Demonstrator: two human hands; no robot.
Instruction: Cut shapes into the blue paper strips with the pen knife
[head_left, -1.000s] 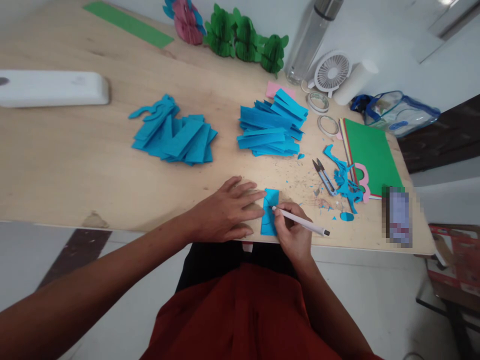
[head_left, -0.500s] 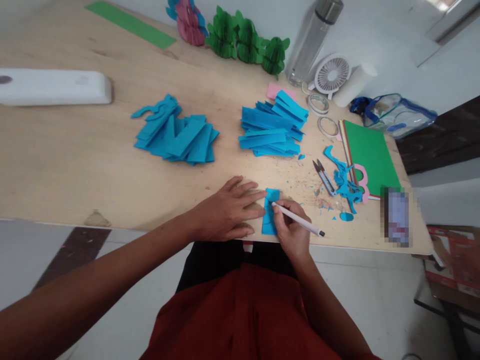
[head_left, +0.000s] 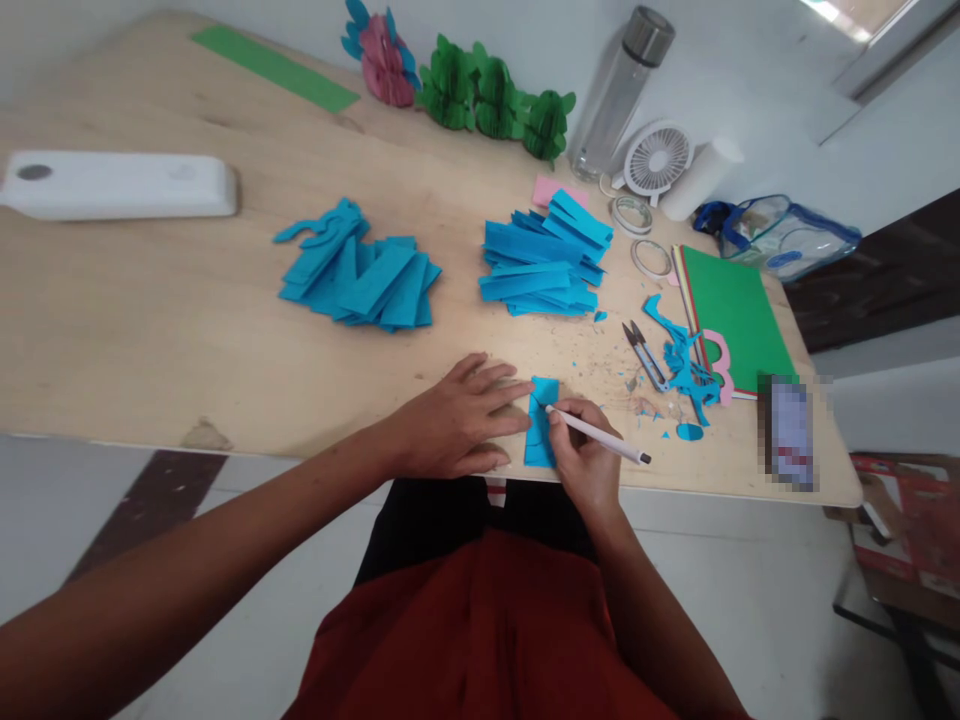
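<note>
A small blue paper strip (head_left: 541,440) lies at the table's front edge, with dark drawn lines on it. My right hand (head_left: 589,455) grips a white pen (head_left: 600,434), its tip on the strip. My left hand (head_left: 469,420) rests flat with fingers spread, the fingertips at the strip's left edge. Beyond my hands are a pile of blue paper strips (head_left: 540,260) and, further left, a second pile of folded blue paper (head_left: 375,280). Thread snips (head_left: 645,356) lie to the right, beside blue paper scraps (head_left: 684,365).
Green paper sheets (head_left: 739,315) and a pink curved cutout (head_left: 720,365) lie at right, near a blurred-out object (head_left: 791,435). Tape rolls (head_left: 651,258), a small fan (head_left: 658,160), a bottle (head_left: 619,100) and green paper honeycomb shapes (head_left: 491,95) stand behind. A white device (head_left: 124,185) lies left.
The camera view has shifted slightly, so the table's far items appear a little lower. Both hands stay almost in place, with the pen still on the blue strip.
</note>
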